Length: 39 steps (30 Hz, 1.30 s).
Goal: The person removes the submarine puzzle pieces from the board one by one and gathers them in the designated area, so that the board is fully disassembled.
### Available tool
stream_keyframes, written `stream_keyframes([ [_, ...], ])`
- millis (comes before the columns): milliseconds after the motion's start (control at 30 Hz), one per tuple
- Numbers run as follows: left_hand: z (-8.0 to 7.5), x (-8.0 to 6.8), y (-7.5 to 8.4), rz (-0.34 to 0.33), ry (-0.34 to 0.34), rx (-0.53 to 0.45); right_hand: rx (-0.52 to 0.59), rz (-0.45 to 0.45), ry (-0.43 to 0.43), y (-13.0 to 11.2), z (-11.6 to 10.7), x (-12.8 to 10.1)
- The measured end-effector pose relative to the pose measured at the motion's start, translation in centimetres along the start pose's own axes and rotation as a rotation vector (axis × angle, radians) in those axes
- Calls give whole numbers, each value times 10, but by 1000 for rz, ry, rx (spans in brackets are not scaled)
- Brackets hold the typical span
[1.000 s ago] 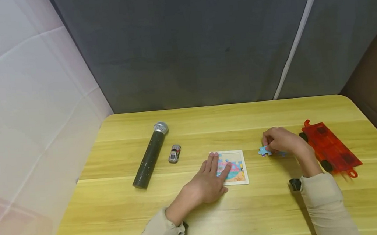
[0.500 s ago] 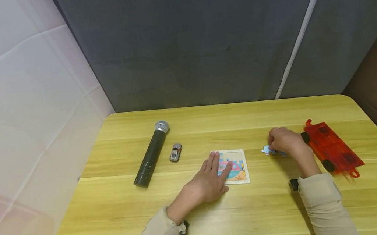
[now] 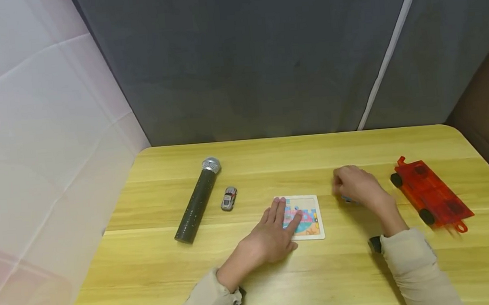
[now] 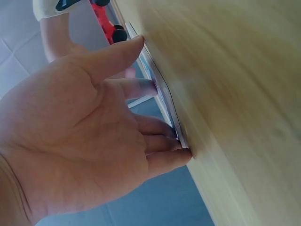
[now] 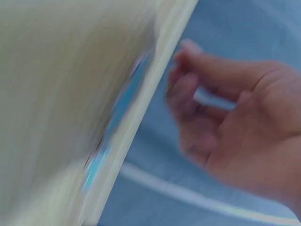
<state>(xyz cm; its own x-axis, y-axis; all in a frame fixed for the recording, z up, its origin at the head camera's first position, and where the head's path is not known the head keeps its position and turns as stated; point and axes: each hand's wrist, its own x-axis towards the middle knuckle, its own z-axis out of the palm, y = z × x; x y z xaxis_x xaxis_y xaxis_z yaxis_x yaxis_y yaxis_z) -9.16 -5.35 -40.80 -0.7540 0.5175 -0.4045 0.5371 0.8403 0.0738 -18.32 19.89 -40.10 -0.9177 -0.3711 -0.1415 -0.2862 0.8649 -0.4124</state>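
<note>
Here we are with the left hand (image 3: 268, 240), fingers straight and spread on the puzzle board (image 3: 305, 203), gripping nothing. Over to the board's right, the right hand (image 3: 360, 187) has its fingers curled above the table (image 3: 323, 280); it's blurred, so we can't tell whether they pinch anything. Just by it, blue puzzle pieces (image 5: 123, 106) lie flat on the wood.

What could spoil this? A sideways drag of those left fingers might skid the board, we reckon, or unseat its picture; the right knuckles, so near, could brush the loose pieces away.

Direction, then: the board looks almost square, no clear long axis, sides roughly following the table's, beige strip toward the far edge. In the right wrist view the loose pieces line up roughly along the table edge.

Farther out we've a slanting red toy cart (image 3: 435, 192), right; toy car (image 3: 229, 198) and microphone (image 3: 197, 204), left.
</note>
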Motion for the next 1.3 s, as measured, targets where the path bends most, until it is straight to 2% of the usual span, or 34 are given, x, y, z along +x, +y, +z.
stream_keyframes([
  [133,1,1,4,-40,-1,17,126,-324,26,-23,22,10],
  [233,1,2,7,-74,-7,41,173,-447,-11,-27,47,20],
  [300,0,3,8,-87,-15,64,173,-448,-28,-33,53,19],
  [400,-1,4,9,-96,-25,101,151,-382,-29,-44,57,17],
  [467,-2,4,9,-100,-29,114,149,-306,-43,-61,47,9],
  [600,-3,3,8,-106,-28,111,104,-243,-40,-73,47,7],
  [967,-2,1,6,-112,-37,61,58,-279,28,-80,53,8],
  [1167,0,2,6,-121,-46,85,144,-278,76,-80,53,11],
  [1300,0,2,6,-117,-45,93,184,-266,61,-79,53,11],
])
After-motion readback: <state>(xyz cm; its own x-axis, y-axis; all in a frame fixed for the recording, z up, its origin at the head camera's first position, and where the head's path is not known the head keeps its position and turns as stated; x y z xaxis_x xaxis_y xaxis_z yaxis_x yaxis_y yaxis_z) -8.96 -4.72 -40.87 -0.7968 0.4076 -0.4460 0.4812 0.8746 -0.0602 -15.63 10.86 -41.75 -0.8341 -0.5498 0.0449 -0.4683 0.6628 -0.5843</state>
